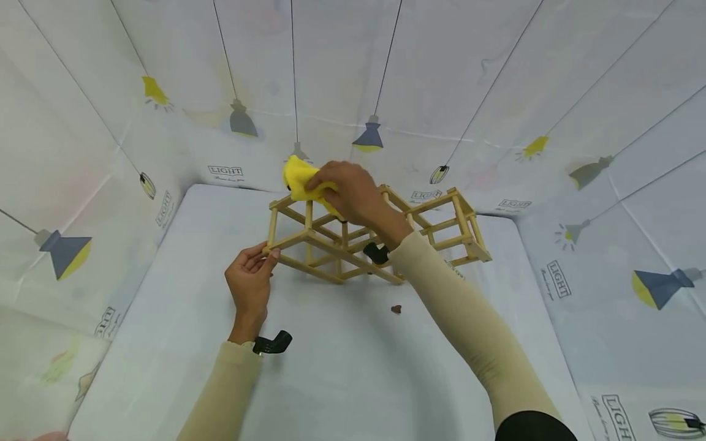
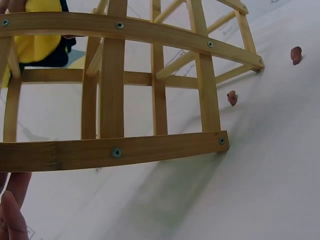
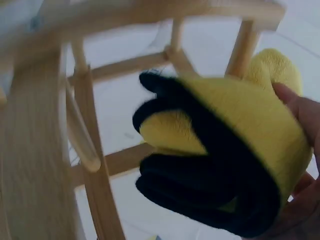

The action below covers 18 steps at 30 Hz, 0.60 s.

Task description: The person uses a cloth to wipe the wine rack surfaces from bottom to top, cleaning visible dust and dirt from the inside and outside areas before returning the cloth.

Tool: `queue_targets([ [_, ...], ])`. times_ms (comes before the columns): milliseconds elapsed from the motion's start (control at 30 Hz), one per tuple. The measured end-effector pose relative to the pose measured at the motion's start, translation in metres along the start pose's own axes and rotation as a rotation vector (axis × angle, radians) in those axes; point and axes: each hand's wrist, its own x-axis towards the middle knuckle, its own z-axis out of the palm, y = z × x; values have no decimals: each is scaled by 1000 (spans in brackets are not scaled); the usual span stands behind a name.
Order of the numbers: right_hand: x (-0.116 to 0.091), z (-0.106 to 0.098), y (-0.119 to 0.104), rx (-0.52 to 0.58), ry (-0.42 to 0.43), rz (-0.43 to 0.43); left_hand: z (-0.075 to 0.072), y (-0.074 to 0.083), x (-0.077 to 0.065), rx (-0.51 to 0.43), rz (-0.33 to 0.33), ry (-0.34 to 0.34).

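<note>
A light wooden rack [image 1: 307,235] of slats and round rods, with small screws along its bars, stands on the white table. My left hand [image 1: 249,283] pinches its near left corner between thumb and fingers. My right hand [image 1: 353,191] grips a bunched yellow cloth [image 1: 300,176] over the rack's upper left part. In the right wrist view the folded cloth [image 3: 235,130] shows a dark side and hangs beside the rack's bars. Only fingers of the left hand [image 2: 14,215] show below the lower slat in the left wrist view.
A small brown piece [image 1: 396,309] lies on the white table [image 1: 331,367] in front of the rack; the left wrist view shows two such pieces [image 2: 296,55]. Sheets printed with lamps [image 1: 368,136] wall the table at the back and both sides.
</note>
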Motion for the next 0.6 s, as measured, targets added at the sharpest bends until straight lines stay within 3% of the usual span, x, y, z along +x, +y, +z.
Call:
queue_targets([
  [133,-18,4,-4,190,-100,-5,-1,1,1,14,9,-9],
  [433,-41,-3,-8,323,-56,19,-15,9,5,-3,-1,13],
  [500,-51,-13,-6,435,-9,44,-20,10,6,-8,-2,21],
  [600,-70,-36,0,606,152,101,-27,11,9,-8,-7,17],
])
